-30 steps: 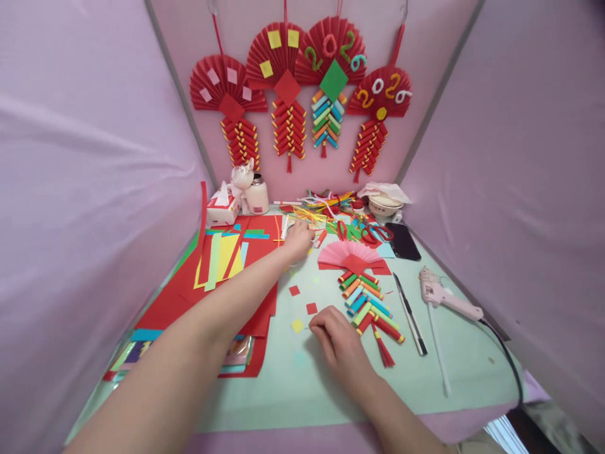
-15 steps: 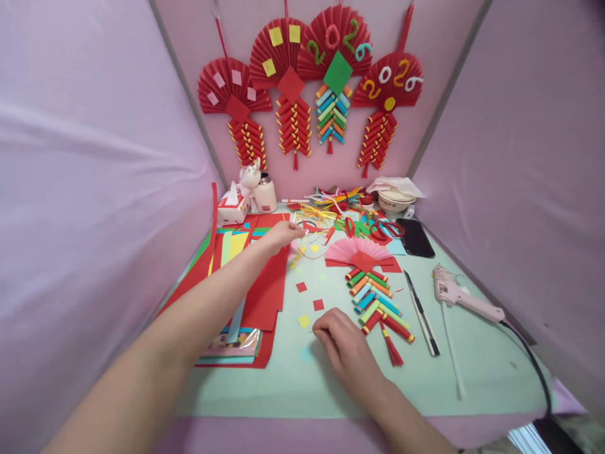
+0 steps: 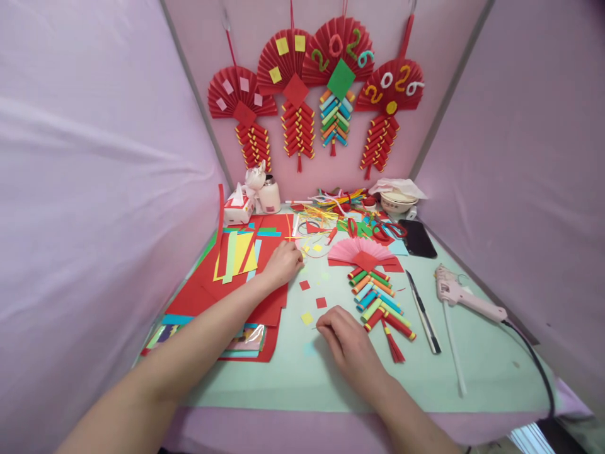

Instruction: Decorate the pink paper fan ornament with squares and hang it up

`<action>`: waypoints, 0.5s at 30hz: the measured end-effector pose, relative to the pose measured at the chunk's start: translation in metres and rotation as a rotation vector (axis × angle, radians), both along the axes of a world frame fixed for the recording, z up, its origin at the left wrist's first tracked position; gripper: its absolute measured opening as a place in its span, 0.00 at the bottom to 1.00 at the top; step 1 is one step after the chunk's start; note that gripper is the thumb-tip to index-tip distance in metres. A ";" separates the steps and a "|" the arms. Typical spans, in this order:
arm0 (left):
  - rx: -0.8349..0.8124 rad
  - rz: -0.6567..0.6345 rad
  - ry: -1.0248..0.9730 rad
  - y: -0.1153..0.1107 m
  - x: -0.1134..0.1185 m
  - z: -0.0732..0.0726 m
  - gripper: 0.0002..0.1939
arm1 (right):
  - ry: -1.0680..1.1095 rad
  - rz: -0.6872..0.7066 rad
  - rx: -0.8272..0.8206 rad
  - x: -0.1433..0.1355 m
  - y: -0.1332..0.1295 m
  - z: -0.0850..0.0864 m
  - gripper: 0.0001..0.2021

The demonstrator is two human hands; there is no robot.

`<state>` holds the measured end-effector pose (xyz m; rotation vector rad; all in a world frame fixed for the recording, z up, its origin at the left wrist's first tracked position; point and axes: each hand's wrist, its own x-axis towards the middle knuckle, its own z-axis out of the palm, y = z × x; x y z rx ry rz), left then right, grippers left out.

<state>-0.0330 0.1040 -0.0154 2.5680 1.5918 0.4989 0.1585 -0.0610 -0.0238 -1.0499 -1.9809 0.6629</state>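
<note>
My right hand [image 3: 348,339] rests low on the table, thumb and fingers pinched on a thin needle-like piece [image 3: 315,327], too small to make out fully. My left hand [image 3: 285,262] is closed above the right edge of the red paper sheets [image 3: 270,309]; whatever its fingertips hold is hidden. Between the hands lie small red squares [image 3: 321,302] and a yellow square [image 3: 307,318]. Right of my right hand lies a paper firecracker string [image 3: 375,297] of coloured rolls, topped by a pink folded fan [image 3: 360,250], with a red tassel [image 3: 394,340] at its lower end.
A craft knife [image 3: 423,313] and a glue gun [image 3: 467,297] with its cable lie on the right. Red-handled scissors [image 3: 390,231], a black phone [image 3: 418,238] and paper strips fill the back. A tissue box [image 3: 238,208] stands back left. Finished fan decorations [image 3: 341,79] hang behind.
My left hand has come down and nearer from the back of the table, its fingers still closed. My right hand keeps its pinch in about the same place. The view has shifted slightly.
</note>
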 end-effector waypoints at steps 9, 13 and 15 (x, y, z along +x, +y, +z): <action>0.047 0.046 -0.160 -0.014 0.007 0.016 0.05 | 0.155 -0.067 -0.119 0.001 0.002 0.001 0.07; 0.063 -0.006 -0.555 -0.067 0.028 0.037 0.04 | 0.461 -0.178 -0.350 0.005 0.009 0.004 0.07; 0.037 -0.040 -0.708 -0.099 0.040 0.038 0.04 | 0.609 -0.202 -0.474 0.007 0.013 0.002 0.09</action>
